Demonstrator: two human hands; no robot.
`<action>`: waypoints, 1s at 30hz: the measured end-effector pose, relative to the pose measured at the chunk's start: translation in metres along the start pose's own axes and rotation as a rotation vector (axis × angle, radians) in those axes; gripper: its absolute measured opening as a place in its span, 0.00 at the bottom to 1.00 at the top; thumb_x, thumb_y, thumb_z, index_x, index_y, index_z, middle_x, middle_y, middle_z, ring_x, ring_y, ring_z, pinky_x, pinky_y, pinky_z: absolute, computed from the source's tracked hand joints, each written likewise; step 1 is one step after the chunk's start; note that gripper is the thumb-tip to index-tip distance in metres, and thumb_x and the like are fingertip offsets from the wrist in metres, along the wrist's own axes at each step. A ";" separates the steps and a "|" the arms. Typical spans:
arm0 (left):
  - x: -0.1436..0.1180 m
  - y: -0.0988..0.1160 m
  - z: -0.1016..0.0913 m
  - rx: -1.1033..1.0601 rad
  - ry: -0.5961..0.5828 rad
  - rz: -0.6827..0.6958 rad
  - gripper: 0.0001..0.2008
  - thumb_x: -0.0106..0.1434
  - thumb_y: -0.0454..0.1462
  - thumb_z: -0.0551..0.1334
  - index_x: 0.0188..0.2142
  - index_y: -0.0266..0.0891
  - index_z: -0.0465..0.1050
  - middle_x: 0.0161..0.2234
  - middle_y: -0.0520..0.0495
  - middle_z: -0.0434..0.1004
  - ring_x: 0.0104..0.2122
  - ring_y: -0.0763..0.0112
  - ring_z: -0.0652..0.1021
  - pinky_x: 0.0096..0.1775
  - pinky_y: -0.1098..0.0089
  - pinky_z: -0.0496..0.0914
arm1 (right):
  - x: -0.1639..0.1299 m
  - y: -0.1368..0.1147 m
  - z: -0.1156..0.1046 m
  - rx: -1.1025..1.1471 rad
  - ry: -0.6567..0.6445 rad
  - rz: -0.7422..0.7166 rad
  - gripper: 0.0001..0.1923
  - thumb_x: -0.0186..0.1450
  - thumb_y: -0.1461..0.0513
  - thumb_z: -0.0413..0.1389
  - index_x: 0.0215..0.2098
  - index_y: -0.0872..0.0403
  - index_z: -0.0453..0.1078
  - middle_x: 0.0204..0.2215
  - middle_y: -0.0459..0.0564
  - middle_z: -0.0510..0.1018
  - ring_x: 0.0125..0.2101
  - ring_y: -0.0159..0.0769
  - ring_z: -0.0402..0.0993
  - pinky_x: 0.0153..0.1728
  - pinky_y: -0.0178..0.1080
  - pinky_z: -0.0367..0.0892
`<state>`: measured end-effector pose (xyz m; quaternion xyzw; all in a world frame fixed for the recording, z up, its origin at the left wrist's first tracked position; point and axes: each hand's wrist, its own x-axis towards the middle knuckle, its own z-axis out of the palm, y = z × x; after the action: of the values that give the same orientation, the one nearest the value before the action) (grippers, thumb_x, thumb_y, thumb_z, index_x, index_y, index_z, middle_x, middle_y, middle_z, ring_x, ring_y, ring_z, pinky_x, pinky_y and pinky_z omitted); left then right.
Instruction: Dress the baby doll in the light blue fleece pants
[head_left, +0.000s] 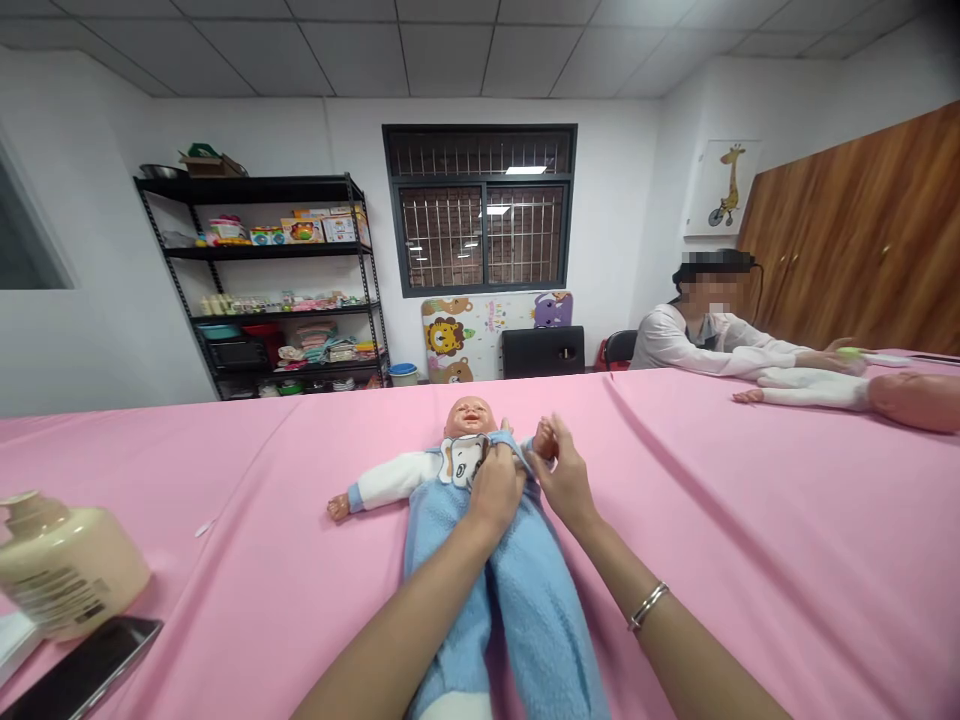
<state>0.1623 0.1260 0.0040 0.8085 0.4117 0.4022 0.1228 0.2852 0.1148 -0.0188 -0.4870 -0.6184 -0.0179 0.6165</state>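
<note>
Pink cloth covers the desk before us, with a barred window and a loaded black shelf against the far wall. Across the desk on the right sits another person in white, a second doll lying near. Our own doll lies face up in the middle, head away from us, one arm stretched out to the left, wearing a blue outfit. Our left hand is curled at its chest, touching the blue cloth; with those fingertips hidden, we cannot tell how firmly it grips. Our right hand, half open, is bent around the doll's hand; whether it grips, we cannot tell. At our left, a cream bottle stands beside a dark phone.
</note>
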 end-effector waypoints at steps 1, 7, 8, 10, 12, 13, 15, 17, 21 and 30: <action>0.000 0.000 0.001 0.019 0.014 0.013 0.23 0.57 0.29 0.53 0.53 0.33 0.58 0.54 0.35 0.63 0.56 0.57 0.64 0.54 0.57 0.63 | 0.000 0.002 0.000 0.025 -0.051 0.046 0.30 0.62 0.60 0.50 0.61 0.55 0.50 0.54 0.58 0.65 0.53 0.43 0.63 0.53 0.46 0.61; 0.000 -0.005 0.003 0.183 0.047 0.195 0.27 0.57 0.29 0.53 0.57 0.30 0.53 0.57 0.34 0.59 0.60 0.57 0.56 0.58 0.54 0.56 | 0.002 0.012 0.001 0.089 -0.247 0.097 0.21 0.65 0.54 0.45 0.54 0.50 0.64 0.49 0.52 0.72 0.50 0.42 0.66 0.53 0.46 0.59; 0.000 -0.005 0.003 0.213 0.042 0.217 0.28 0.57 0.29 0.53 0.58 0.30 0.52 0.58 0.33 0.57 0.61 0.57 0.55 0.59 0.54 0.56 | 0.003 0.014 0.002 0.117 -0.268 0.117 0.20 0.65 0.53 0.45 0.51 0.50 0.68 0.48 0.53 0.73 0.49 0.42 0.67 0.53 0.46 0.59; 0.001 -0.004 0.002 0.296 0.016 0.278 0.28 0.58 0.30 0.54 0.58 0.29 0.51 0.58 0.32 0.57 0.61 0.57 0.55 0.58 0.55 0.56 | 0.003 0.016 0.003 0.210 -0.289 0.174 0.19 0.63 0.52 0.47 0.45 0.51 0.72 0.47 0.53 0.73 0.49 0.42 0.67 0.53 0.46 0.59; 0.001 0.000 -0.001 0.423 -0.030 0.370 0.24 0.60 0.30 0.53 0.56 0.28 0.55 0.57 0.32 0.60 0.59 0.58 0.59 0.57 0.55 0.57 | 0.003 0.016 0.001 0.341 -0.287 0.253 0.18 0.59 0.51 0.52 0.41 0.52 0.74 0.46 0.54 0.74 0.50 0.43 0.67 0.53 0.46 0.59; 0.001 0.002 -0.003 0.496 -0.054 0.414 0.21 0.61 0.30 0.52 0.55 0.28 0.58 0.55 0.32 0.62 0.58 0.59 0.62 0.56 0.56 0.58 | 0.004 0.016 -0.001 0.409 -0.280 0.306 0.18 0.57 0.51 0.55 0.39 0.53 0.74 0.45 0.53 0.75 0.49 0.44 0.67 0.52 0.46 0.61; 0.000 0.009 -0.007 0.636 -0.093 0.456 0.16 0.62 0.30 0.51 0.50 0.28 0.65 0.51 0.33 0.68 0.53 0.59 0.68 0.53 0.57 0.62 | 0.005 0.013 -0.004 0.537 -0.238 0.455 0.18 0.53 0.52 0.58 0.38 0.54 0.73 0.41 0.53 0.76 0.46 0.44 0.69 0.46 0.46 0.65; -0.001 0.017 -0.011 0.743 -0.115 0.415 0.13 0.62 0.30 0.51 0.45 0.30 0.68 0.44 0.36 0.73 0.46 0.58 0.72 0.46 0.58 0.66 | 0.007 0.008 -0.007 0.650 -0.170 0.597 0.19 0.50 0.53 0.60 0.37 0.54 0.71 0.37 0.51 0.77 0.42 0.42 0.71 0.41 0.43 0.67; -0.002 0.027 -0.016 0.830 -0.140 0.223 0.14 0.62 0.29 0.51 0.45 0.30 0.68 0.39 0.37 0.74 0.39 0.59 0.75 0.36 0.63 0.69 | 0.008 -0.005 -0.003 0.711 -0.150 0.620 0.19 0.49 0.54 0.62 0.36 0.54 0.68 0.30 0.48 0.77 0.35 0.37 0.72 0.38 0.39 0.66; -0.002 0.039 -0.027 0.718 -0.280 0.146 0.14 0.58 0.36 0.57 0.43 0.31 0.69 0.37 0.37 0.75 0.37 0.56 0.76 0.37 0.62 0.68 | 0.015 0.015 -0.006 0.795 -0.179 0.702 0.22 0.43 0.54 0.66 0.32 0.53 0.65 0.23 0.43 0.74 0.25 0.30 0.68 0.30 0.34 0.61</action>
<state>0.1636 0.0962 0.0412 0.8743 0.4467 0.1261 -0.1419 0.3028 0.1272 -0.0140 -0.3931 -0.4274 0.4665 0.6672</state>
